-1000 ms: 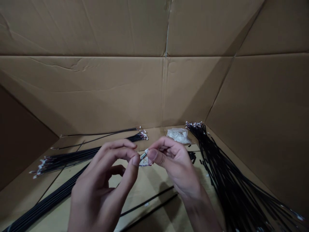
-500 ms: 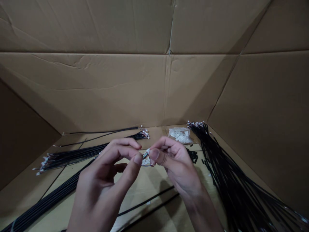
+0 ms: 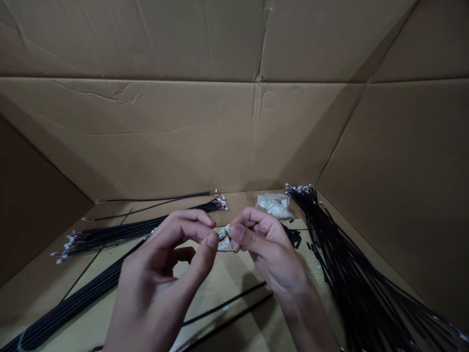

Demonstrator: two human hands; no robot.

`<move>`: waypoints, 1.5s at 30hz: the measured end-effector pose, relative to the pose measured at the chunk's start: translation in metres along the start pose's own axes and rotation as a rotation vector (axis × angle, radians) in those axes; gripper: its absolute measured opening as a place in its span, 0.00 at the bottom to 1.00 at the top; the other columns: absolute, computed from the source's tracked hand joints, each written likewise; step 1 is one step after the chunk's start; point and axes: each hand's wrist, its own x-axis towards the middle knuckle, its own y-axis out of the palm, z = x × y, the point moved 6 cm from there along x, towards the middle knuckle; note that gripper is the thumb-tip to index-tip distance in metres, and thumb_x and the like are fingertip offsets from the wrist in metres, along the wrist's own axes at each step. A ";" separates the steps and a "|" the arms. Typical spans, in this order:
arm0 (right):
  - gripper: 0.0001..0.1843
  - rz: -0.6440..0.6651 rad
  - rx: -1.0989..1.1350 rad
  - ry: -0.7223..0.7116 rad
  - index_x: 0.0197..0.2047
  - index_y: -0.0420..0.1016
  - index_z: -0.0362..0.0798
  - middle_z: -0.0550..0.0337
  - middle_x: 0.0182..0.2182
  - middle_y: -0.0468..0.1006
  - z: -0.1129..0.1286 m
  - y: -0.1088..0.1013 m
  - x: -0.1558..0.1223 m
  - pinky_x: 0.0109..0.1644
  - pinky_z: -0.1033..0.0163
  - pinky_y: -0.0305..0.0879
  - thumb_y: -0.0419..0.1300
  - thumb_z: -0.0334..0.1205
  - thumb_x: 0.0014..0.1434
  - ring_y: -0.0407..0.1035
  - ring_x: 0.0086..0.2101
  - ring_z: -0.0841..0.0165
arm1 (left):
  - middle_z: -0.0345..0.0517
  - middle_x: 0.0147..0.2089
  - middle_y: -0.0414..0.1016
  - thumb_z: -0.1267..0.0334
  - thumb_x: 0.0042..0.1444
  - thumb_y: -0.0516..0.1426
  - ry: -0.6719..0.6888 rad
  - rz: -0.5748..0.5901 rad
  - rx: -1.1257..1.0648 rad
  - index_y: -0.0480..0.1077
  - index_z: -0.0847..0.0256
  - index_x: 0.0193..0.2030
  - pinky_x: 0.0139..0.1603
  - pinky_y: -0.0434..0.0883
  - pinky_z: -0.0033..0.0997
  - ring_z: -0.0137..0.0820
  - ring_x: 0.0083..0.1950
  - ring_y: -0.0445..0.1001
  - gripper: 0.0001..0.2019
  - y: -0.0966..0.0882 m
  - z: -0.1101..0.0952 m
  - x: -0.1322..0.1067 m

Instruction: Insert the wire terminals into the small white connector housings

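Note:
Both hands meet above the middle of the table. My left hand (image 3: 168, 274) pinches the thin coloured wires (image 3: 223, 236) of a cable between thumb and forefinger. Opposite it, my right hand (image 3: 269, 249) has thumb and forefinger closed on a small white connector (image 3: 226, 229) at the ends of those wires. A single loose wire curves below the fingertips. Behind the hands lies a small pile of white connectors (image 3: 223, 244), partly covered by the fingers. How far the wires sit in the connector is too small to tell.
Black cable bundles lie at left (image 3: 80, 283), back left (image 3: 120, 232) and right (image 3: 340, 264). A clear bag of white connectors (image 3: 274, 204) rests near the back wall, with short black tube pieces (image 3: 293, 237) before it. Two black cables (image 3: 227, 308) cross the front. Cardboard walls (image 3: 164, 137) enclose the table.
Both hands keep their pinch and their place, with only a slight shift of the fingers and of the view. A little more of the white connectors behind shows between the fingertips.

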 end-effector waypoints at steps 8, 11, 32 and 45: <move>0.09 0.013 -0.013 -0.011 0.30 0.81 0.49 0.66 0.24 0.76 0.002 0.001 -0.001 0.38 0.66 0.67 0.75 0.40 0.55 0.68 0.27 0.72 | 0.39 0.38 0.76 0.56 0.58 0.63 0.003 0.006 -0.001 0.77 0.51 0.27 0.20 0.65 0.13 0.23 0.29 0.68 0.09 0.002 -0.001 0.001; 0.09 0.011 -0.039 -0.028 0.30 0.81 0.48 0.66 0.24 0.76 0.003 0.001 -0.002 0.38 0.66 0.67 0.74 0.41 0.56 0.68 0.27 0.73 | 0.38 0.39 0.76 0.56 0.57 0.63 -0.020 -0.004 0.007 0.77 0.51 0.27 0.21 0.65 0.13 0.23 0.29 0.67 0.08 0.002 0.002 0.000; 0.10 -0.031 -0.352 -0.065 0.29 0.78 0.48 0.68 0.25 0.77 0.017 0.000 -0.011 0.38 0.66 0.64 0.73 0.39 0.58 0.68 0.30 0.73 | 0.36 0.38 0.76 0.59 0.60 0.61 0.069 0.044 0.042 0.76 0.50 0.30 0.28 0.71 0.17 0.26 0.35 0.75 0.07 0.007 0.001 -0.004; 0.08 -0.078 -0.112 0.000 0.30 0.81 0.48 0.67 0.24 0.76 0.010 -0.005 -0.006 0.36 0.69 0.65 0.73 0.40 0.58 0.68 0.27 0.75 | 0.37 0.53 0.76 0.58 0.66 0.56 0.362 0.114 0.308 0.76 0.44 0.41 0.43 0.77 0.18 0.32 0.58 0.76 0.06 -0.002 -0.008 -0.010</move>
